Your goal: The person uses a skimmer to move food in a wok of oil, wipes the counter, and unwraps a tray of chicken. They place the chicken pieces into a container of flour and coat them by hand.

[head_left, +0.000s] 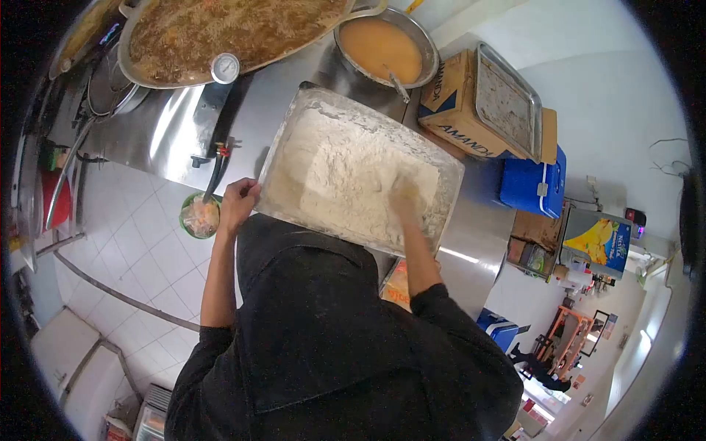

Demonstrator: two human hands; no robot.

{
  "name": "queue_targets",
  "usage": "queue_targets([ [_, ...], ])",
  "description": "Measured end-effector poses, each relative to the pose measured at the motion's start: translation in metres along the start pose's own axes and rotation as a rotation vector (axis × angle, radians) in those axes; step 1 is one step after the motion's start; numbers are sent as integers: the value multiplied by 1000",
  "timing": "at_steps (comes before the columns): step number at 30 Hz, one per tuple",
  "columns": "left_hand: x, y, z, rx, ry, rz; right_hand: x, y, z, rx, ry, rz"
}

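A rectangular metal tray [353, 242] lies tilted across my view, filled with pale flour [346, 169]. At its near left edge, my left hand [239, 201] grips the rim with bent fingers. My right hand [407, 198] is down in the flour on the right side of the tray. Motion smears its fingers, so whether it holds anything cannot be made out. Flour dust coats the tray's inner walls. Beyond the tray stands a metal bowl of orange liquid [379, 44], a utensil handle [398, 85] leaning over its rim.
A large pan of bubbling oil [220, 33] with a dial thermometer [225, 68] stands at the upper left. A strainer [110, 88] sits beside it. Right of the bowl are a cardboard box [456, 110], a metal tray [507, 92] and a blue cooler [533, 184]. A green-rimmed container [199, 216] is lower left.
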State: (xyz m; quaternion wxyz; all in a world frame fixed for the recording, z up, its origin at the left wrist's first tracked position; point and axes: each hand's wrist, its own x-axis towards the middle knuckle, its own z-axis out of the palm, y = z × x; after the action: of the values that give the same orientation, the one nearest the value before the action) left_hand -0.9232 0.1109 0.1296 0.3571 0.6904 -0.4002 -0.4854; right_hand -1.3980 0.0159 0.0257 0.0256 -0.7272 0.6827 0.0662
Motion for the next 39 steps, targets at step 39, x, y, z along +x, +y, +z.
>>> queue_targets([
  [39,8,3,-8,-83,-74,-51,-15,17,-123,391,-237,157],
])
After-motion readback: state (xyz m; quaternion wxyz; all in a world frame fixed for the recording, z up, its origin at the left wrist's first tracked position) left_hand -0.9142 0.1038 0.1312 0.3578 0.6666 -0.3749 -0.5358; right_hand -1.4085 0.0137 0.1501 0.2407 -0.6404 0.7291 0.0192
